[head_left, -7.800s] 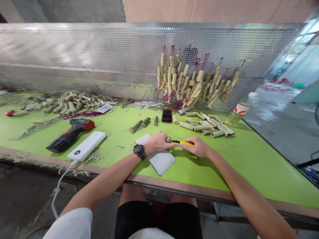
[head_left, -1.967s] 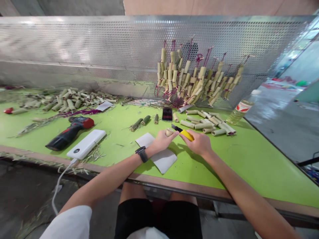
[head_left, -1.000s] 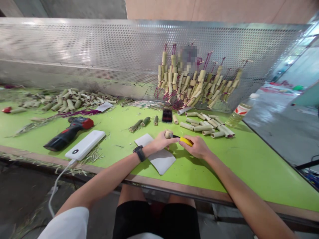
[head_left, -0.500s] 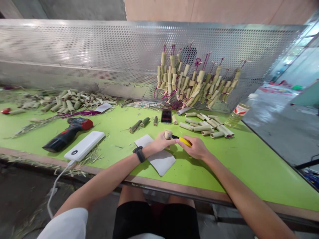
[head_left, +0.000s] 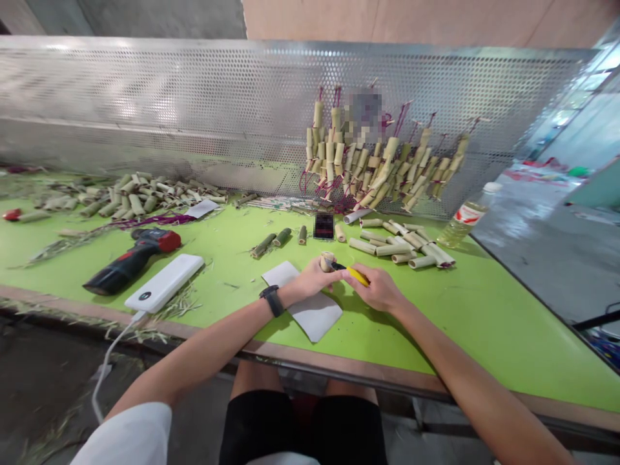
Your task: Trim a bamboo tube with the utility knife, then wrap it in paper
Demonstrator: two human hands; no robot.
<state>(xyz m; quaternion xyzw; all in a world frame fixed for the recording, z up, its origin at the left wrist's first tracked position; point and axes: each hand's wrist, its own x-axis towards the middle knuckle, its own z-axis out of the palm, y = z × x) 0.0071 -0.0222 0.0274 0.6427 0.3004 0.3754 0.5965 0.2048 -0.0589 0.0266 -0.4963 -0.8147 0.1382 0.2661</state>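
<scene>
My left hand (head_left: 312, 281) is closed round a short bamboo tube (head_left: 327, 261), held upright over a white sheet (head_left: 310, 309) on the green table (head_left: 465, 316). My right hand (head_left: 380, 289) grips a yellow utility knife (head_left: 357, 275). Its dark blade tip rests against the open end of the tube. A black watch (head_left: 271, 300) sits on my left wrist.
Cut bamboo tubes (head_left: 402, 240) lie right of my hands, and a bigger pile (head_left: 130, 197) at the far left. Strung tubes (head_left: 372, 161) hang on the perforated metal screen (head_left: 194, 110). A drill (head_left: 130, 258), a white power bank (head_left: 163, 292), a phone (head_left: 323, 225) and a bottle (head_left: 465, 216) are also here.
The knife blade has come down from beside the tube to its open end. Both hands stay in nearly the same place; the tube has turned slightly in my left fingers.
</scene>
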